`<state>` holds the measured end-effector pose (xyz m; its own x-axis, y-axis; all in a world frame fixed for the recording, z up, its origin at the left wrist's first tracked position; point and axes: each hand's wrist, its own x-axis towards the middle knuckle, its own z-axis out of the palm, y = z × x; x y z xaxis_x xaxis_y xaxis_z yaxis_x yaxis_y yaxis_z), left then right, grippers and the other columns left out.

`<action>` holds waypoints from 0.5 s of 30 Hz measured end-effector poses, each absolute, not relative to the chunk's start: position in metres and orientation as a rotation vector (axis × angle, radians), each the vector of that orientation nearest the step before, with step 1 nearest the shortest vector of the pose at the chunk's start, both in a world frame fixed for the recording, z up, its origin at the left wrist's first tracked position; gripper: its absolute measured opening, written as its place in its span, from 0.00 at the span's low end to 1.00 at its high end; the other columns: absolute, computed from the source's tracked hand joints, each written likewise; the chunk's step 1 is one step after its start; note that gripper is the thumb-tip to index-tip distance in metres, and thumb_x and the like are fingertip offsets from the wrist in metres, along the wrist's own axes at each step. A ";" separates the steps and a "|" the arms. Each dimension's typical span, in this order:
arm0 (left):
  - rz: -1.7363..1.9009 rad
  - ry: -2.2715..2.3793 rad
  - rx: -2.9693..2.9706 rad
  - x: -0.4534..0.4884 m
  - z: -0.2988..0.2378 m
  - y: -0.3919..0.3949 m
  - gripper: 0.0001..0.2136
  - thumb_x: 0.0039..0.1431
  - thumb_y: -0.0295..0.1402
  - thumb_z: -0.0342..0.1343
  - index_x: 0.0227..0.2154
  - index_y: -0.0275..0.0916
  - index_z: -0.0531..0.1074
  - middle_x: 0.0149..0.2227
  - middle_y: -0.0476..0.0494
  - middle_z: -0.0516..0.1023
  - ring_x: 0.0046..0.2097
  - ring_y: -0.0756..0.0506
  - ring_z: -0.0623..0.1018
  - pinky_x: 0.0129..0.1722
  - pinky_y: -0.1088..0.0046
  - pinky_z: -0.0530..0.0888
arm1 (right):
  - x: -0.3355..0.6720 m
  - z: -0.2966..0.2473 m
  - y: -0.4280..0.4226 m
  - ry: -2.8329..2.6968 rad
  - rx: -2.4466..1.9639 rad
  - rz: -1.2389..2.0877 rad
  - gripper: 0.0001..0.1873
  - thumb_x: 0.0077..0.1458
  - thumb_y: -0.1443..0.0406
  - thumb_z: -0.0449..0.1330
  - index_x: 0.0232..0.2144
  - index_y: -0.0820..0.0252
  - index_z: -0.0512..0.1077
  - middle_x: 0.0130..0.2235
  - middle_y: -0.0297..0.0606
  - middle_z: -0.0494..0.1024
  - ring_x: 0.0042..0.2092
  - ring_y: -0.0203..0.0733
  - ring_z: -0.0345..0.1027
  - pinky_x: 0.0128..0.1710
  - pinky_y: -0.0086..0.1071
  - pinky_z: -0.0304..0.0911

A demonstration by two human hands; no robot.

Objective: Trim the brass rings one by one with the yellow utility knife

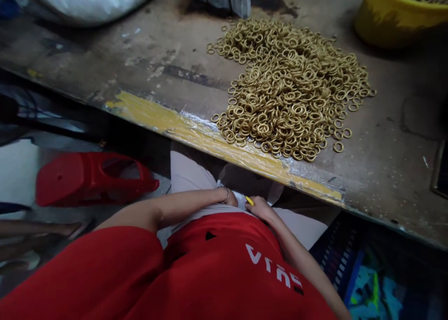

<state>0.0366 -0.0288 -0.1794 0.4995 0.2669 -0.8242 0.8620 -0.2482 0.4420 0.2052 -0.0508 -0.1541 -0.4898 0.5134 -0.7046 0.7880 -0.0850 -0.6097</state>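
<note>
Left hand (229,197), right hand (261,208) in lap below taped table edge (196,131); grip unclear; ring pile (290,91) near edge.

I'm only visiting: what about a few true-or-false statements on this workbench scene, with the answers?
1. The rings lie in a loose pile on the table. True.
2. Both hands are in the pile. False: the left hand and right hand are down at the lap, below the table edge.
3. The bucket is empty. False: it holds rings too.
4. A red shell lies low down, left of the person. True.
</note>
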 end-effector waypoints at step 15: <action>-0.657 0.944 2.116 -0.002 -0.135 -0.018 0.13 0.65 0.20 0.49 0.32 0.30 0.79 0.36 0.31 0.83 0.41 0.39 0.83 0.39 0.64 0.78 | 0.270 -0.045 -0.096 1.573 2.423 -2.279 0.22 0.60 0.46 0.58 0.42 0.57 0.73 0.34 0.42 0.81 0.31 0.42 0.74 0.24 0.30 0.64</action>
